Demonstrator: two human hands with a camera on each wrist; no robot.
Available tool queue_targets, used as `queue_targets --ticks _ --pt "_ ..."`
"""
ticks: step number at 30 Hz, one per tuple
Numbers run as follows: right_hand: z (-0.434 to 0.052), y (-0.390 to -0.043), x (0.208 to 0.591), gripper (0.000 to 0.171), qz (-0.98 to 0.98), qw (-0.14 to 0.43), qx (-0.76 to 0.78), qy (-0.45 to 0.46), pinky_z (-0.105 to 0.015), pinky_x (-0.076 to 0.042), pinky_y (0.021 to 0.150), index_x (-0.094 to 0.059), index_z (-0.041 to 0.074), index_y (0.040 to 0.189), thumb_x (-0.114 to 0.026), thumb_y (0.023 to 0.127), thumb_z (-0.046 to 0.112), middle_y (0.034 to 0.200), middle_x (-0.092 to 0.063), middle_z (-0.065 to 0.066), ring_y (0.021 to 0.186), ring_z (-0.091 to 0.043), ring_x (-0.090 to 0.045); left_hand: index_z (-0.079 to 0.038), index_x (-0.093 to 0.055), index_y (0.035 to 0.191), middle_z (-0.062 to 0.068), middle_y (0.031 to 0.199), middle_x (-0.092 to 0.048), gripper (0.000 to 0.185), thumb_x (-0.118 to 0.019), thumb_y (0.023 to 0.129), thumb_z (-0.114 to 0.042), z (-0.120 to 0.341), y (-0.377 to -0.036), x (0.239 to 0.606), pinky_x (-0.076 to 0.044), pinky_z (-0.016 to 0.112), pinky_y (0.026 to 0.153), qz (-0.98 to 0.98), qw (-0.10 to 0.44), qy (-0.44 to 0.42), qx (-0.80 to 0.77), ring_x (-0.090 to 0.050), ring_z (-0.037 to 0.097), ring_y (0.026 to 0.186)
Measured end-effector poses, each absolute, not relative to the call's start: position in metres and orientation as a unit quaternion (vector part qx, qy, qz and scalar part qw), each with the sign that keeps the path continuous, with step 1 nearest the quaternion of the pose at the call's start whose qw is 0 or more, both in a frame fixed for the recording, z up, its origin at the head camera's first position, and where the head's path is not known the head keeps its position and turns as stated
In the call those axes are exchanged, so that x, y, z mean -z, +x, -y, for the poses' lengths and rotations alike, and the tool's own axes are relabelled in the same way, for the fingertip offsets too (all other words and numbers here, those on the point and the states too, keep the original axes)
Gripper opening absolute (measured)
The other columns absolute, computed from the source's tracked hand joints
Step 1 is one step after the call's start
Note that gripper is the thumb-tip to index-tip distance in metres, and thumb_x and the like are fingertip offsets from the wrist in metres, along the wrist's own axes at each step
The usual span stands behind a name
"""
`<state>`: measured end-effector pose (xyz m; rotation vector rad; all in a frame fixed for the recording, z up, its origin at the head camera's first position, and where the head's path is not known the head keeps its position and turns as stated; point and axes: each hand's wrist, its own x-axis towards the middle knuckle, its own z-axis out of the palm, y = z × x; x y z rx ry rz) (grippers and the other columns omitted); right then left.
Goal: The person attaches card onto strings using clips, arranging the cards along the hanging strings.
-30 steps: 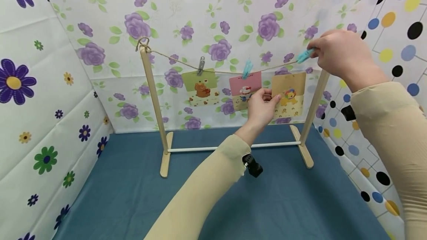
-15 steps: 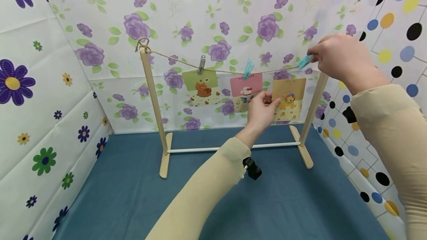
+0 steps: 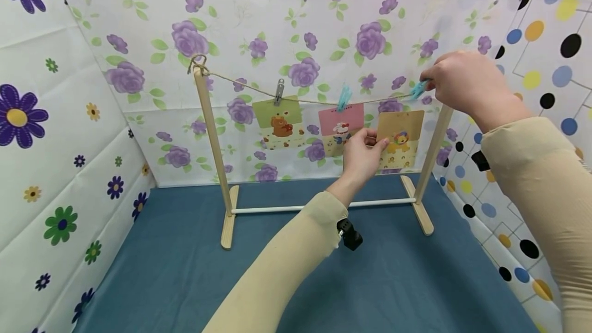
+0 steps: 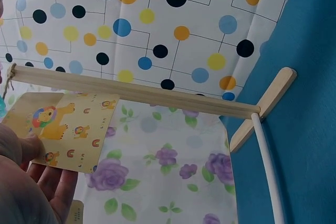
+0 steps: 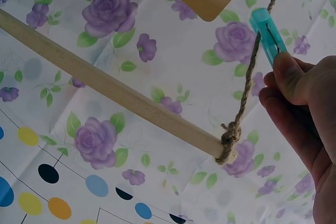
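The wooden rack stands on the blue cloth and carries a string between its two posts. Two cards hang from it: a green card under a grey clip and a pink card under a blue clip.

The left hand pinches the left edge of the yellow card, which sits just below the string, beside the pink card. The right hand grips a teal clip at the string, close to the right post.

Compared with one second earlier, the yellow card sits slightly lower and the right hand has dropped slightly.

Open cloth lies in front of the rack; patterned walls close in left, right and rear.
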<state>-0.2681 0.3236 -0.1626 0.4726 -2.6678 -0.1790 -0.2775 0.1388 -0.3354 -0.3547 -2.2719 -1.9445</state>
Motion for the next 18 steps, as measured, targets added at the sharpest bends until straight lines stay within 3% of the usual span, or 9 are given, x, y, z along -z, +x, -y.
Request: queue_targets --ticks 8,18 --pt "-0.3271 -0.2696 0.1631 0.026 0.960 0.191 0.079 0.188 -0.059 -0.059 0.080 -0.079 -0.006 0.116 -0.068 0.093 -0.010 0.106 -0.076 -0.025 0.096 -0.045 -0.070 -0.016 -0.074 0.115 -0.010 0.093 -0.069 0.015 -0.076 0.102 -0.025 -0.1416 -0.2766 0.3344 -0.054 0.024 0.065 0.755 0.069 -0.119 0.641 -0.065 0.004 0.079" --pt "-0.3325 -0.2676 0.1616 0.022 0.963 0.164 0.074 0.199 -0.060 -0.056 0.085 -0.079 -0.005 0.116 -0.072 0.095 -0.006 0.110 -0.076 -0.026 0.102 -0.045 -0.064 -0.016 -0.074 0.118 -0.010 0.096 -0.069 0.019 -0.076 0.103 -0.027 -0.1428 -0.2764 0.3362 -0.054 0.025 0.067 0.763 0.069 -0.122 0.631 -0.065 0.004 0.081"
